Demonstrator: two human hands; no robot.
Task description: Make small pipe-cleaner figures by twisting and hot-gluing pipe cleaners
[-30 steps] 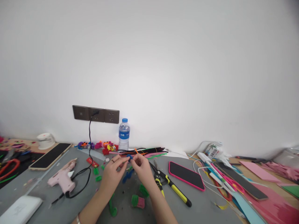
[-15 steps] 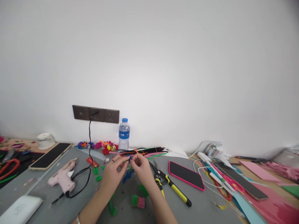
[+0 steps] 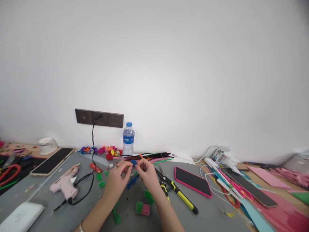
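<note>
Blue fuzzy compact piece (image 3: 134, 162) was pinched between left hand (image 3: 118, 175) and right hand (image 3: 147, 172); its direction and long axis were indiscernible.

Fuzz and smooth plastic over matt grey

The held blue piece (image 3: 134, 163) looks fuzzy; the grey surface (image 3: 207, 216) is matt; along its far edge, the bottle (image 3: 128, 139) is clear, smooth plastic and the black stems (image 3: 166, 155) look furry; toward its left edge, the glue gun (image 3: 65, 186) is plastic; nearer its right edge, the pliers (image 3: 185, 201) mix metal with plastic.
</note>
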